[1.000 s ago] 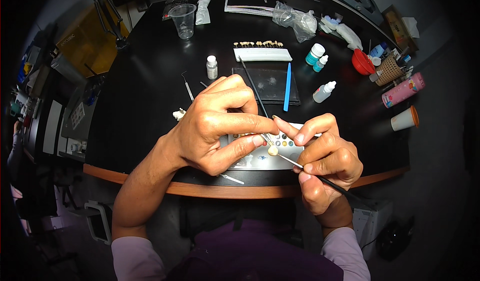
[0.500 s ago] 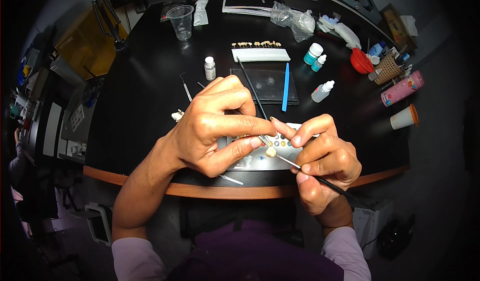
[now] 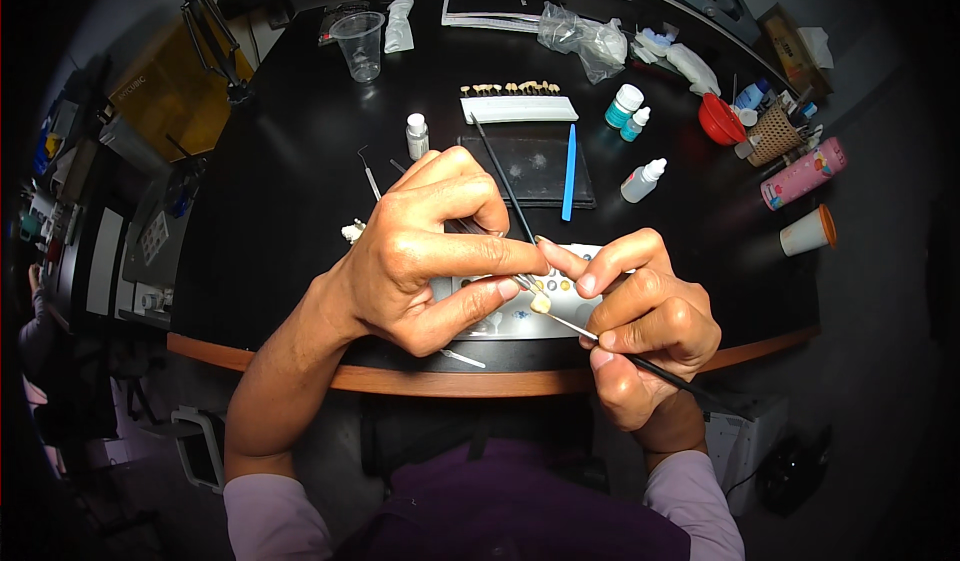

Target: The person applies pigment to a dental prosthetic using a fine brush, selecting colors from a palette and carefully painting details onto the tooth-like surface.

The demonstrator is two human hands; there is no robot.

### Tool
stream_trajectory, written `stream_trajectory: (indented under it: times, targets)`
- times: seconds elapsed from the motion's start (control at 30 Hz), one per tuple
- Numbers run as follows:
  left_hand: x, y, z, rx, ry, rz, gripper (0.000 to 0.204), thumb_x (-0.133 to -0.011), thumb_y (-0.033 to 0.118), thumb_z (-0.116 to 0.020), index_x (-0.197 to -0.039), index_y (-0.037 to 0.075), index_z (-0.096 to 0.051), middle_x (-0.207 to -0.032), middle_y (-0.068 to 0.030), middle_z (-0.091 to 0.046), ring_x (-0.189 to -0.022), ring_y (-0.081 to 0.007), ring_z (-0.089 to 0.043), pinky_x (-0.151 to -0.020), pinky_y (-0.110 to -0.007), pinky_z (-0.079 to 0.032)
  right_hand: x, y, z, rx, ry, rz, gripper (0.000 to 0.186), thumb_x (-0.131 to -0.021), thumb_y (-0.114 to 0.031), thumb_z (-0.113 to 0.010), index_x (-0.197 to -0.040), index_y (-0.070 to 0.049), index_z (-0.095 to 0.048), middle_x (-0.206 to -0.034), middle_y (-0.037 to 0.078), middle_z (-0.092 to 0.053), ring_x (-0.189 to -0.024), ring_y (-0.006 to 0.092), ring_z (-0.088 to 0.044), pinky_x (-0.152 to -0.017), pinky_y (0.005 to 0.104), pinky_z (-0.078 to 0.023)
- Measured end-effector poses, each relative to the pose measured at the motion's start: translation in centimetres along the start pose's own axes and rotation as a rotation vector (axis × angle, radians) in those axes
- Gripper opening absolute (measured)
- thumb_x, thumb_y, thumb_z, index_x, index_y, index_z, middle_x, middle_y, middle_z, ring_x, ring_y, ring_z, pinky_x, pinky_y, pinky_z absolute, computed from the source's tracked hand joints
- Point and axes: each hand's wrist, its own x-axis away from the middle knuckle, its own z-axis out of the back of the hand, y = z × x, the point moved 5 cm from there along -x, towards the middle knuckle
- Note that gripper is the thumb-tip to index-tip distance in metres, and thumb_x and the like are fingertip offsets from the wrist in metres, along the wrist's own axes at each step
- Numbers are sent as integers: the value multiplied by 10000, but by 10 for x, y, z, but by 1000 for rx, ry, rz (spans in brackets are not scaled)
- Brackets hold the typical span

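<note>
A small cream tooth crown point(image 3: 541, 303) sits at the end of slim metal tweezers point(image 3: 526, 282), which my left hand point(image 3: 430, 251) pinches between thumb and fingers. My right hand point(image 3: 655, 311) grips a fine paintbrush point(image 3: 650, 366) with a black handle, and its tip meets the crown's lower right side. Both hands hover over a pale palette point(image 3: 500, 327) dotted with coloured spots, partly hidden by them. A second dark, slender handle point(image 3: 497, 163) reaches from the far side down to my fingertips; whether a hand holds it I cannot tell.
Beyond my hands lie a dark slab point(image 3: 560, 176), a blue strip-like tool point(image 3: 570, 173) and a white holder point(image 3: 520, 110) with tooth-shaped tabs. Small bottles point(image 3: 642, 181) stand to the right, near a red bowl point(image 3: 721, 121). A clear cup point(image 3: 359, 46) stands far left.
The crown looks slightly turned at the tweezers' end, with the brush tip still against it. Both hands keep almost the same place and grip.
</note>
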Motion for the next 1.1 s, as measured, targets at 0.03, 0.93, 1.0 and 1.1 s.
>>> stream_trajectory:
  times: [0.03,0.93,1.0,1.1]
  targets:
    - [0,1,0,0,4,-4,295,-739,144,-785,-1024,115,-857,-772,-12,-543,-726,-194,-494,-680,-349,-387,0,0,0,-2,-7,4,104,-696,51,-622,-754,-17,-571,-691,95,-613,-895,301,-669,-964,596,-625]
    - [1,0,1,-10,4,-9,286,-732,148,-788,-1008,117,-855,-774,-12,-540,-734,-201,-506,-684,-351,-401,-1,2,-2,-1,-1,15,111,-692,70,-610,-747,-6,-551,-702,106,-597,-884,311,-677,-950,596,-636]
    - [0,1,1,-9,-3,-2,293,-732,146,-786,-1015,119,-856,-773,-11,-538,-737,-202,-507,-688,-351,-403,-1,0,0,-1,5,8,110,-694,71,-609,-749,-5,-552,-705,108,-597,-885,314,-677,-945,597,-639]
    - [-1,0,0,-1,-5,-2,309,-733,136,-781,-1033,123,-855,-773,-8,-535,-734,-200,-506,-690,-350,-405,-1,1,1,1,14,4,107,-699,73,-609,-753,-1,-553,-709,111,-597,-885,319,-676,-935,596,-643]
